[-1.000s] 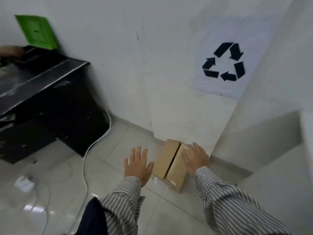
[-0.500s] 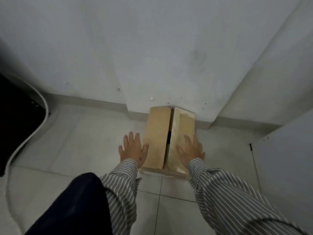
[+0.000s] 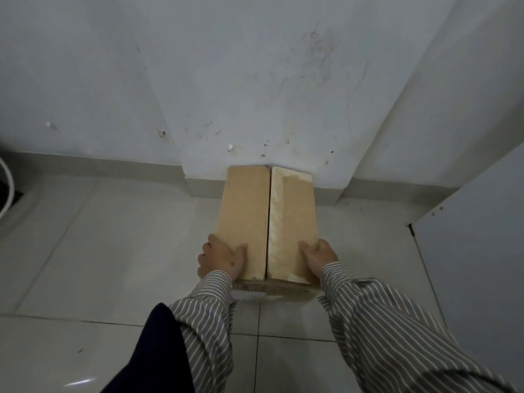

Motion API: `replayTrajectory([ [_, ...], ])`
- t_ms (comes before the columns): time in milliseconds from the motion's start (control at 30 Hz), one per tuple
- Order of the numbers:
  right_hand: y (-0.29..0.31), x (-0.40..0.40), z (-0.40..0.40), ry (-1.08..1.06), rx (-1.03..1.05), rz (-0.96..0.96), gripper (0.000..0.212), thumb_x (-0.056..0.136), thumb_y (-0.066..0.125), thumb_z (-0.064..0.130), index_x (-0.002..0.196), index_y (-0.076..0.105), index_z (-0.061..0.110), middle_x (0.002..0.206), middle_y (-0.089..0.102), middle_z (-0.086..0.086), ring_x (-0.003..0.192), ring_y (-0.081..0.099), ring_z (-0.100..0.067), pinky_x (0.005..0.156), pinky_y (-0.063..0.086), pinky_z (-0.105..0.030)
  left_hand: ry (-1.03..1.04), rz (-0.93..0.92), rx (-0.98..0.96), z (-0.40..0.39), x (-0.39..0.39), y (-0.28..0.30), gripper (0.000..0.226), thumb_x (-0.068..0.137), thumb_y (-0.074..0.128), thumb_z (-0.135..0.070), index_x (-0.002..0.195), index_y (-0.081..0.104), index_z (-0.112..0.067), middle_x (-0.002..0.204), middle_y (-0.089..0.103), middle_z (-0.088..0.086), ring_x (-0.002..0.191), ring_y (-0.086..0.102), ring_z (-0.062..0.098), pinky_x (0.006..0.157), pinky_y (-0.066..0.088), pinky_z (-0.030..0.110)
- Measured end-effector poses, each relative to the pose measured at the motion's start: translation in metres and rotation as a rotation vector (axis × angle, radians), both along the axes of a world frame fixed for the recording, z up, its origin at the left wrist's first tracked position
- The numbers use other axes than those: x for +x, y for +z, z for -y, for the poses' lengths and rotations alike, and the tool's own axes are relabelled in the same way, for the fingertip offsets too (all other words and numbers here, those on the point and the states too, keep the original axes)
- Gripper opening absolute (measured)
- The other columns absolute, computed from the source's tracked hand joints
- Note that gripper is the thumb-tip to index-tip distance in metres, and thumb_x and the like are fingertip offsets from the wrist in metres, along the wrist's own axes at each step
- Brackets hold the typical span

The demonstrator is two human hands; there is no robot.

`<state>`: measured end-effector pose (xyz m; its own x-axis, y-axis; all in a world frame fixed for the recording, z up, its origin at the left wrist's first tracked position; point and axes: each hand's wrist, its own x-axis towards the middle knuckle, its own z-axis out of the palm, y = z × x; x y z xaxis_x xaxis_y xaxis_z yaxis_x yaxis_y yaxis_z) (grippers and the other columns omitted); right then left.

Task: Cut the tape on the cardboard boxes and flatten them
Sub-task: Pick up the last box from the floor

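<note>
White floor tiles (image 3: pixel 119 251) carry a cardboard box (image 3: pixel 255 217) between both hands: left hand (image 3: pixel 222 259) and right hand (image 3: pixel 319 255) each clasp a near corner, thumbs on top.

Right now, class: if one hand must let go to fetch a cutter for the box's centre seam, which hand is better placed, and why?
Neither clearly, though perhaps the right. Left hand and right hand grip opposite near corners of the cardboard box, equally far from the seam. No cutter is visible.
</note>
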<state>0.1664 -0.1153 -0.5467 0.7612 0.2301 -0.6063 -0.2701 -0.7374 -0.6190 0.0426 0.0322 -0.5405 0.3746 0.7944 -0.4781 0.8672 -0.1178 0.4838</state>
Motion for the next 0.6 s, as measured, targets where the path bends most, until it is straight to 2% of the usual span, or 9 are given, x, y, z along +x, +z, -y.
replayTrajectory([
  [133, 0.042, -0.008, -0.001, 0.02, -0.008, 0.051, 0.058, 0.096, 0.047, 0.041, 0.142, 0.034, 0.009, 0.141, 0.044, -0.013, 0.127, 0.044, -0.032, 0.104, 0.035, -0.037, 0.017, -0.026, 0.027, 0.001, -0.005, 0.042, 0.074, 0.085, 0.058, -0.055, 0.136, 0.029, -0.01, 0.139, 0.04, 0.013, 0.123, 0.041, 0.036, 0.097, 0.038, 0.047],
  [233, 0.101, -0.019, 0.006, -0.001, 0.015, 0.074, 0.056, 0.096, 0.047, 0.039, 0.142, 0.035, 0.011, 0.142, 0.044, -0.012, 0.127, 0.044, -0.031, 0.104, 0.034, -0.035, 0.036, -0.015, 0.038, 0.007, -0.013, 0.102, 0.072, 0.084, 0.06, -0.052, 0.135, 0.03, -0.011, 0.139, 0.039, 0.012, 0.123, 0.04, 0.036, 0.097, 0.037, 0.047],
  [333, 0.184, -0.025, 0.014, -0.031, 0.052, 0.103, 0.053, 0.095, 0.049, 0.038, 0.14, 0.037, 0.012, 0.14, 0.045, -0.011, 0.126, 0.045, -0.031, 0.102, 0.035, -0.034, 0.035, 0.03, 0.069, 0.014, -0.017, 0.186, 0.07, 0.083, 0.062, -0.051, 0.132, 0.031, -0.012, 0.138, 0.039, 0.012, 0.122, 0.04, 0.036, 0.097, 0.037, 0.048],
  [467, 0.312, -0.024, 0.024, -0.11, 0.086, 0.157, 0.049, 0.094, 0.05, 0.038, 0.135, 0.043, 0.013, 0.135, 0.051, -0.012, 0.12, 0.049, -0.032, 0.1, 0.038, -0.036, 0.005, 0.098, 0.067, 0.029, -0.016, 0.309, 0.078, 0.082, 0.062, -0.052, 0.139, 0.026, -0.011, 0.142, 0.035, 0.012, 0.126, 0.037, 0.036, 0.1, 0.035, 0.049],
  [600, 0.442, -0.026, 0.044, -0.132, 0.127, 0.19, 0.05, 0.095, 0.049, 0.038, 0.138, 0.04, 0.014, 0.137, 0.049, -0.009, 0.124, 0.047, -0.031, 0.102, 0.037, -0.037, -0.011, 0.161, 0.072, 0.047, -0.016, 0.434, 0.082, 0.083, 0.063, -0.051, 0.142, 0.023, -0.01, 0.144, 0.033, 0.014, 0.128, 0.035, 0.036, 0.102, 0.034, 0.049],
])
